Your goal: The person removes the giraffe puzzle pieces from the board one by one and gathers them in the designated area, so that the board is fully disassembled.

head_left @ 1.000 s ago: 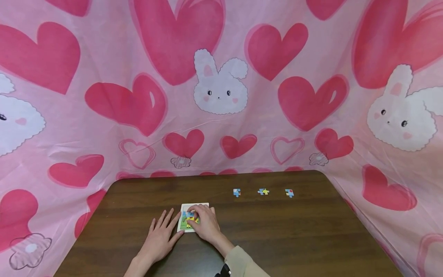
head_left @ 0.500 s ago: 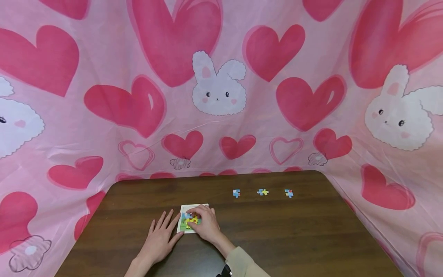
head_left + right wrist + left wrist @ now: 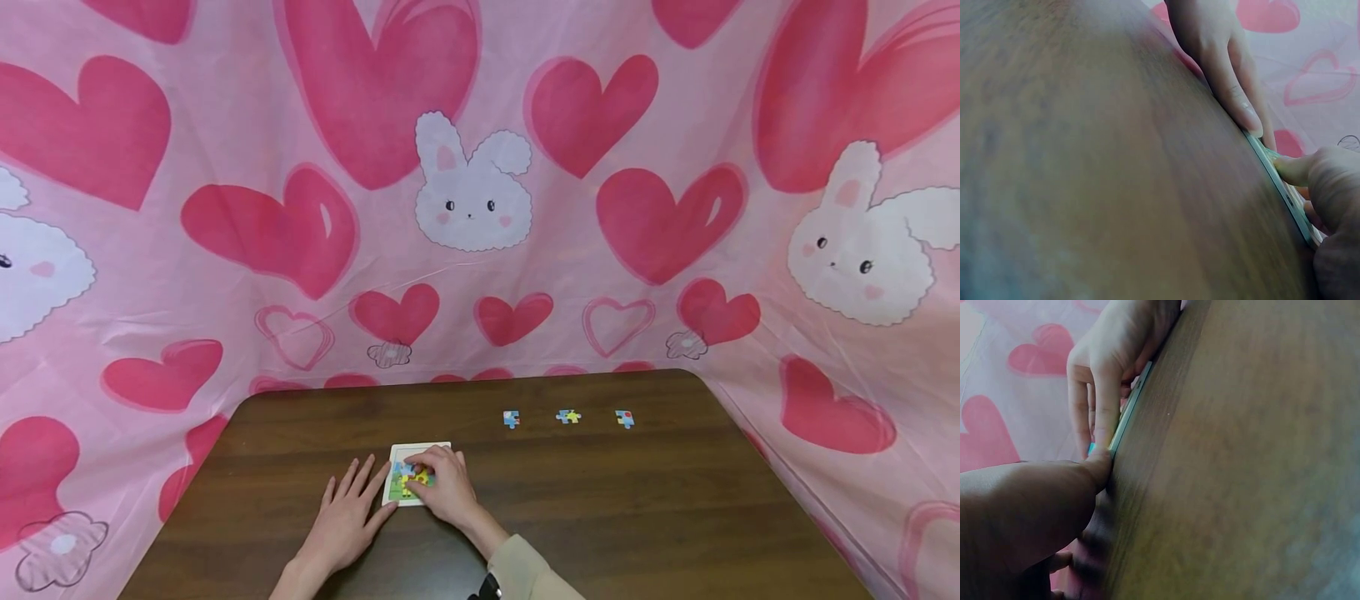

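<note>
A small white-framed puzzle board (image 3: 397, 501) lies on the table with a partly covered green, blue and yellow picture. My left hand (image 3: 343, 523) lies flat with spread fingers, its index finger and thumb touching the board's left side. From the right, my right hand (image 3: 448, 490) reaches over the board, its thumb and index finger curled around a puzzle piece on the picture; they hide part of it. In the left wrist view, the right hand's fingers (image 3: 1107, 403) point down onto the board's edge. The right wrist view shows the board (image 3: 1291, 206) between both hands.
Three loose puzzle pieces lie in a row near the table's far edge: a blue one (image 3: 512, 419), a blue and yellow one (image 3: 568, 417) and one with a red spot (image 3: 625, 418). A pink cloth with hearts and rabbits (image 3: 472, 204) hangs around the table.
Between the right thumb and index finger, more yellow with reddish spots shows on the board than a second ago. Both hands have stayed nearly in place; the head view has shifted slightly.
</note>
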A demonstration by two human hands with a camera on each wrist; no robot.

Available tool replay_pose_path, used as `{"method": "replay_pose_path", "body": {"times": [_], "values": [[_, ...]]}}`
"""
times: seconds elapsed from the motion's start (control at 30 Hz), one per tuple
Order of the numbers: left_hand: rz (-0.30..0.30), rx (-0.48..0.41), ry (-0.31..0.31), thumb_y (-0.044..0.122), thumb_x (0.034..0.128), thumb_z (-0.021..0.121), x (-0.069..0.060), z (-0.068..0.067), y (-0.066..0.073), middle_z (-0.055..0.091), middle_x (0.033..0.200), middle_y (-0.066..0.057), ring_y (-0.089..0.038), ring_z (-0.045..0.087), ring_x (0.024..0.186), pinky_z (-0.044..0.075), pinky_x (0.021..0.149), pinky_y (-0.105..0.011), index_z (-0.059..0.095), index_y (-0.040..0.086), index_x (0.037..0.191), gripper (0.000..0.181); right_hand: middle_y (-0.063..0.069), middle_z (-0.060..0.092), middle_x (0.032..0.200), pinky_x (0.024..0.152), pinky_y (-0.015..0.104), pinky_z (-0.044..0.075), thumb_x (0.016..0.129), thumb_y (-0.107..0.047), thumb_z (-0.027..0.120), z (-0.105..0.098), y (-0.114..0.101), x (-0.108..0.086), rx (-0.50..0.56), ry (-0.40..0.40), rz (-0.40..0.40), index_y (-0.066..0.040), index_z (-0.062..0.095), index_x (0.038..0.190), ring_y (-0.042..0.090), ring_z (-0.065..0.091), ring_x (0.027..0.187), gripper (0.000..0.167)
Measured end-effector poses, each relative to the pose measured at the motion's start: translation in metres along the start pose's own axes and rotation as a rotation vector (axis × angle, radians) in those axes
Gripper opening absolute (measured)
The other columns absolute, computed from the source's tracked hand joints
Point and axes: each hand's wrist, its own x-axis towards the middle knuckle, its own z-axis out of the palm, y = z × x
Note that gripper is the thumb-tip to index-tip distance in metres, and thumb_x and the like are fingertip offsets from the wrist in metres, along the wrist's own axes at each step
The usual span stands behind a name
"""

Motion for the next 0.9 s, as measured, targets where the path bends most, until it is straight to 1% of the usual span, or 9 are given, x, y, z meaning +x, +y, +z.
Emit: {"method": "replay_pose_path", "body": {"times": [0.07, 0.2, 0.3, 0.43, 0.53, 0.63, 0.7, 0.8, 0.9], "values": [[-0.002, 0.005, -0.01, 0.054, 0.108, 0.064, -0.0005, -0.0005, 0.0007, 0.044, 0.174, -0.023, -0.052, 0.034, 0.164, 0.024, 0.126, -0.083, 0.053, 0.017, 0.164, 0.068, -0.005, 0.073, 0.093, 0.082, 0.021, 0.034, 0.09, -0.018, 0.092, 0.0003, 0.0004, -0.0002, -0.004, 0.006, -0.005, -0.016, 0.085, 0.113, 0.004, 0.058, 0.089, 0.024], [0.008, 0.005, -0.007, 0.053, 0.1088, 0.063, -0.0019, -0.0006, 0.0013, 0.044, 0.173, -0.023, -0.053, 0.034, 0.164, 0.024, 0.126, -0.083, 0.056, 0.02, 0.163, 0.063, -0.006, 0.074, 0.092, 0.082, 0.022, 0.035, 0.091, -0.017, 0.091, 0.0011, 0.0005, -0.001, -0.016, 0.022, -0.012, -0.015, 0.085, 0.112, 0.004, 0.059, 0.089, 0.022], [0.014, 0.0, -0.003, 0.053, 0.1086, 0.063, -0.002, 0.0004, 0.0004, 0.044, 0.173, -0.023, -0.053, 0.033, 0.164, 0.023, 0.126, -0.083, 0.057, 0.021, 0.162, 0.062, -0.005, 0.075, 0.093, 0.081, 0.022, 0.035, 0.09, -0.016, 0.091, 0.0018, 0.0004, -0.0023, -0.023, 0.038, -0.021, -0.014, 0.085, 0.113, 0.005, 0.061, 0.089, 0.024], [0.03, -0.011, 0.022, 0.051, 0.1067, 0.067, -0.0025, 0.0026, -0.0013, 0.046, 0.171, -0.025, -0.055, 0.036, 0.161, 0.025, 0.123, -0.085, 0.06, 0.02, 0.159, 0.061, -0.003, 0.076, 0.092, 0.08, 0.023, 0.036, 0.089, -0.014, 0.092, 0.0029, 0.0007, -0.0039, -0.006, 0.061, -0.025, -0.01, 0.083, 0.116, 0.007, 0.062, 0.087, 0.028], [0.037, -0.014, 0.036, 0.048, 0.106, 0.069, -0.0025, 0.0028, -0.0014, 0.047, 0.17, -0.025, -0.056, 0.037, 0.16, 0.027, 0.122, -0.085, 0.062, 0.02, 0.158, 0.059, -0.002, 0.077, 0.092, 0.08, 0.023, 0.037, 0.089, -0.013, 0.091, 0.0024, 0.0004, -0.0041, 0.009, 0.072, -0.031, -0.008, 0.082, 0.115, 0.008, 0.063, 0.087, 0.028], [0.027, -0.014, 0.022, 0.05, 0.1066, 0.067, -0.0013, 0.0017, -0.0008, 0.045, 0.172, -0.025, -0.055, 0.036, 0.161, 0.025, 0.123, -0.085, 0.061, 0.021, 0.159, 0.06, -0.002, 0.079, 0.095, 0.08, 0.023, 0.037, 0.088, -0.016, 0.092, 0.0012, 0.0, -0.0039, -0.007, 0.07, -0.049, -0.01, 0.084, 0.113, 0.01, 0.064, 0.09, 0.026], [0.019, 0.002, 0.006, 0.052, 0.1077, 0.065, -0.0008, 0.0003, 0.0002, 0.044, 0.173, -0.024, -0.054, 0.035, 0.163, 0.024, 0.125, -0.084, 0.059, 0.023, 0.16, 0.06, -0.001, 0.08, 0.098, 0.081, 0.024, 0.037, 0.087, -0.018, 0.094, 0.0003, -0.0002, -0.0035, -0.018, 0.061, -0.055, -0.011, 0.085, 0.111, 0.01, 0.065, 0.092, 0.027], [0.012, 0.01, -0.007, 0.052, 0.1088, 0.063, -0.0005, -0.0009, 0.0014, 0.044, 0.173, -0.023, -0.053, 0.034, 0.163, 0.024, 0.125, -0.084, 0.057, 0.024, 0.162, 0.06, -0.001, 0.081, 0.102, 0.082, 0.024, 0.037, 0.087, -0.021, 0.094, -0.0005, -0.0005, -0.0025, -0.032, 0.042, -0.043, -0.012, 0.085, 0.111, 0.01, 0.065, 0.095, 0.027], [0.01, 0.016, -0.009, 0.052, 0.1089, 0.064, -0.0003, -0.0006, 0.0019, 0.044, 0.174, -0.023, -0.053, 0.034, 0.163, 0.025, 0.125, -0.083, 0.057, 0.024, 0.162, 0.06, -0.001, 0.081, 0.103, 0.083, 0.024, 0.037, 0.087, -0.019, 0.094, 0.0002, -0.0002, -0.0015, -0.031, 0.039, -0.031, -0.012, 0.085, 0.111, 0.01, 0.066, 0.096, 0.027]]}}
